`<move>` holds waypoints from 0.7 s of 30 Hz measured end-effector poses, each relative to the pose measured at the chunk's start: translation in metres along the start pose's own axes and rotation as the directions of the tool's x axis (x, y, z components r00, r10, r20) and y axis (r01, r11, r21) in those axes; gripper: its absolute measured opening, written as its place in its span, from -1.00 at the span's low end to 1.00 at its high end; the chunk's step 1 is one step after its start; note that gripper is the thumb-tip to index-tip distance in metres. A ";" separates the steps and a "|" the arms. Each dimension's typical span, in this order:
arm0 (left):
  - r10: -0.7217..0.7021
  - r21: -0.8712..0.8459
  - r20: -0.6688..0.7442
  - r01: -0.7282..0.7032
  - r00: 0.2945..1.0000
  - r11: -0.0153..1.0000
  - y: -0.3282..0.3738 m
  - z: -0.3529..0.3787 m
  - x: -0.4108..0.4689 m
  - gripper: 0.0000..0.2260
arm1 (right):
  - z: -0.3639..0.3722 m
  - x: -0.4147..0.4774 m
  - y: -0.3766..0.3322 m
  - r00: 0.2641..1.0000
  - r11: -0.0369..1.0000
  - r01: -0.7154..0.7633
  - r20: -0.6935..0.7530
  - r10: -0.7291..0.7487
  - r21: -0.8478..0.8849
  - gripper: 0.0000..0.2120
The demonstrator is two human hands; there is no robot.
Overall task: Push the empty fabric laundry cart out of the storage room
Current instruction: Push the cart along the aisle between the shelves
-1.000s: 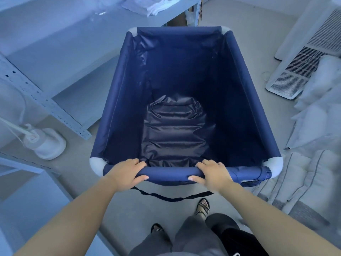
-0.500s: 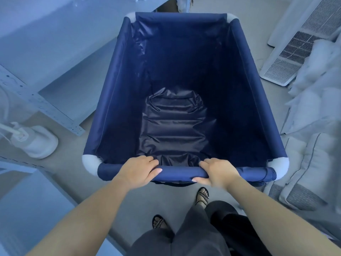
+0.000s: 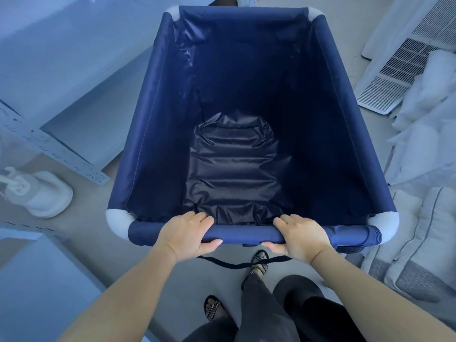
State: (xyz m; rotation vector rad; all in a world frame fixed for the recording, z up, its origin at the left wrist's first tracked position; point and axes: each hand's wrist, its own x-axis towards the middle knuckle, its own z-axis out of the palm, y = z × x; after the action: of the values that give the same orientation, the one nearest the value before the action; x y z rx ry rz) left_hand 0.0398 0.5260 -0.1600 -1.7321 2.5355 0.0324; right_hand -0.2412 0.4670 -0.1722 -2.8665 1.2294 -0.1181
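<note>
Pushed further forward since earlier frames: cart (image 3: pixel 158 134), far rim now at top edge of view, shelf (image 3: pixel 61 70) post slid back along left side. Standing on floor (image 3: pixel 123 255) between shelf and pillows (image 3: pixel 424 156), empty inside. Gripping near rail (image 3: pixel 246 234) with left hand (image 3: pixel 183 234) and right hand (image 3: pixel 299 236), fingers curled over top, thumbs under. Strap (image 3: pixel 234 264) hanging below rail.
</note>
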 end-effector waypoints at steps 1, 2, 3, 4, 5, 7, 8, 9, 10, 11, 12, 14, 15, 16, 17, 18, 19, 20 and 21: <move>-0.002 -0.003 0.004 0.002 1.000 1.000 -0.004 -0.001 0.005 -0.63 | 0.001 0.004 0.003 1.000 1.000 -0.001 -0.002 0.001 0.007 -0.48; -0.005 -0.007 0.017 0.006 1.000 1.000 -0.008 -0.002 0.010 -0.64 | 0.001 0.009 0.006 1.000 1.000 -0.004 -0.002 0.004 0.019 -0.49; -0.012 -0.014 0.034 0.013 0.999 1.000 -0.012 -0.004 0.016 -0.64 | 0.001 0.015 0.009 1.000 0.999 -0.006 -0.001 0.006 0.032 -0.49; -0.022 -0.026 0.049 0.024 0.999 0.999 -0.016 -0.004 0.022 -0.64 | 0.001 0.020 0.012 1.000 0.999 -0.011 0.001 0.011 0.039 -0.49; -0.037 -0.047 0.067 0.040 0.997 0.998 -0.021 -0.004 0.027 -0.62 | 0.001 0.026 0.015 1.000 0.999 -0.015 -0.003 0.015 0.034 -0.50; -0.076 -0.094 0.095 0.085 0.993 0.992 -0.033 0.000 0.040 -0.60 | 0.000 0.039 0.022 0.999 0.999 -0.029 0.019 0.028 0.032 -0.51; -0.078 -0.115 0.132 0.094 0.988 0.989 -0.040 0.001 0.048 -0.60 | 0.000 0.045 0.025 0.999 0.999 -0.033 0.043 0.031 0.043 -0.51; -0.066 -0.139 0.161 0.089 0.985 0.986 -0.047 0.001 0.055 -0.60 | 0.001 0.052 0.029 0.997 0.997 -0.034 0.066 0.030 0.062 -0.50; -0.056 -0.164 0.181 0.086 0.982 0.983 -0.054 -0.001 0.063 -0.61 | 0.002 0.058 0.033 0.995 0.995 -0.041 0.091 0.033 0.087 -0.50; -0.053 -0.181 0.198 0.089 0.979 0.979 -0.061 -0.003 0.071 -0.62 | 0.004 0.065 0.037 0.990 0.992 -0.058 0.132 0.044 0.111 -0.49; -0.056 -0.186 0.210 0.096 0.976 0.978 -0.068 -0.004 0.079 -0.61 | 0.005 0.072 0.042 0.984 0.990 -0.070 0.172 0.048 0.122 -0.47; -0.071 -0.185 0.227 0.115 0.971 0.976 -0.077 -0.006 0.092 -0.60 | 0.005 0.087 0.050 0.974 0.989 -0.083 0.218 0.055 0.124 -0.47; -0.077 -0.185 0.231 0.121 0.970 0.975 -0.081 -0.007 0.099 -0.60 | 0.005 0.094 0.053 0.971 0.988 -0.092 0.233 0.061 0.127 -0.47; -0.078 -0.190 0.237 0.125 0.968 0.974 -0.086 -0.008 0.106 -0.60 | 0.005 0.100 0.057 0.967 0.986 -0.102 0.244 0.067 0.133 -0.47; -0.075 -0.200 0.251 0.127 0.965 0.972 -0.091 -0.009 0.113 -0.61 | 0.005 0.107 0.061 0.964 0.984 -0.110 0.254 0.072 0.138 -0.47; -0.069 -0.217 0.277 0.132 0.958 0.967 -0.096 -0.011 0.122 -0.61 | 0.005 0.113 0.063 0.961 0.984 -0.116 0.266 0.076 0.135 -0.47; -0.064 -0.241 0.315 0.145 0.947 0.960 -0.102 -0.013 0.131 -0.63 | 0.005 0.120 0.066 0.958 0.985 -0.117 0.274 0.079 0.126 -0.47; -0.062 -0.263 0.359 0.165 0.931 0.951 -0.107 -0.015 0.140 -0.64 | 0.004 0.126 0.069 0.957 0.987 -0.117 0.278 0.081 0.113 -0.47; -0.063 -0.275 0.391 0.182 0.918 0.944 -0.112 -0.016 0.148 -0.66 | 0.005 0.133 0.073 0.956 0.987 -0.119 0.279 0.085 0.107 -0.47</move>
State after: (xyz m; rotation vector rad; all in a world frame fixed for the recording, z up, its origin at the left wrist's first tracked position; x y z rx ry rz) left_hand 0.0901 0.3469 -0.1517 -1.7705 2.2207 0.7180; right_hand -0.2023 0.3209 -0.1723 -2.5987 1.2624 0.1926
